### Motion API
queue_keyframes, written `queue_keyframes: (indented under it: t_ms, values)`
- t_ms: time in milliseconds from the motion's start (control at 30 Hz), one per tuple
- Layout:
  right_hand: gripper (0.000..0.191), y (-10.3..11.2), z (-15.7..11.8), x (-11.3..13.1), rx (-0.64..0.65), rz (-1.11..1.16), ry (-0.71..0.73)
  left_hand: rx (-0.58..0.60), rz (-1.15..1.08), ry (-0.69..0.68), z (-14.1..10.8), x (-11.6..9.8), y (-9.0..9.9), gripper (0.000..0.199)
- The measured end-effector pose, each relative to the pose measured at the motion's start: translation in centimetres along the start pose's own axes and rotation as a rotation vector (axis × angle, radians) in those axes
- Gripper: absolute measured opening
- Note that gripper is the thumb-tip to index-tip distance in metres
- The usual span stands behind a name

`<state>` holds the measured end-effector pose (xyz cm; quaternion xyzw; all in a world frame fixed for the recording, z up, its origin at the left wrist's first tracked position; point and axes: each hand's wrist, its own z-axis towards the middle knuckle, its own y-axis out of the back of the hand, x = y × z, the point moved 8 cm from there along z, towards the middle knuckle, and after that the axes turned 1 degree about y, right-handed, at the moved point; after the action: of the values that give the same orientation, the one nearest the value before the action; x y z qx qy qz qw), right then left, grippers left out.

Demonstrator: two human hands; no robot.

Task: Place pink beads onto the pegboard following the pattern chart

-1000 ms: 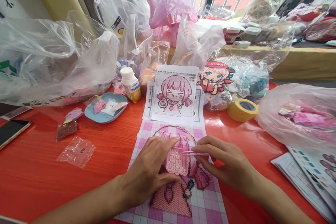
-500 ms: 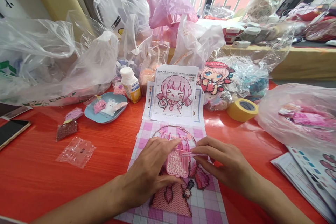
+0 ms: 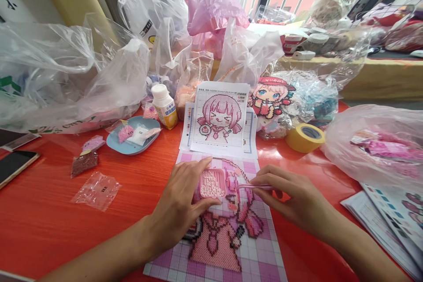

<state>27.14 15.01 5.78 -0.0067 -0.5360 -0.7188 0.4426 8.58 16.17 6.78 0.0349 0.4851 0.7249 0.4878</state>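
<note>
My left hand (image 3: 185, 191) grips a small pink tray (image 3: 225, 181) by its left side, thumb at the near edge and fingers at the far edge. Loose pale pink beads (image 3: 211, 185) lie in it. Pink tweezers (image 3: 256, 186) are pinched in my right hand (image 3: 286, 194), their tips just right of the tray over the bead design. Whether the tips hold a bead is too small to tell. Underneath is a checked pegboard (image 3: 261, 264) with a partly hidden bead figure (image 3: 214, 246). A printed pattern sheet (image 3: 220, 116) of a pink-haired character stands behind the board.
On the left are a blue plate (image 3: 124, 147) with bead packets, an empty-looking packet (image 3: 96, 191), a phone (image 3: 16, 167) and a bottle (image 3: 164, 108). Yellow tape (image 3: 304, 138), a plastic bag (image 3: 380, 150) and papers (image 3: 386, 224) lie right. More bags (image 3: 211, 9) line the back.
My left hand has moved the tray left and slightly away from me, uncovering more of the bead design. My right hand has shifted slightly right, with the tweezers lower over the board.
</note>
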Motion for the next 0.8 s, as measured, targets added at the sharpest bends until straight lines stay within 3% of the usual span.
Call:
queue_keyframes:
  t_ms: [800]
  values:
    - [0.013,-0.89,-0.45,-0.86,0.067,-0.089,-0.002,-0.005,0.007,0.018,-0.56,0.36,-0.56,0.059]
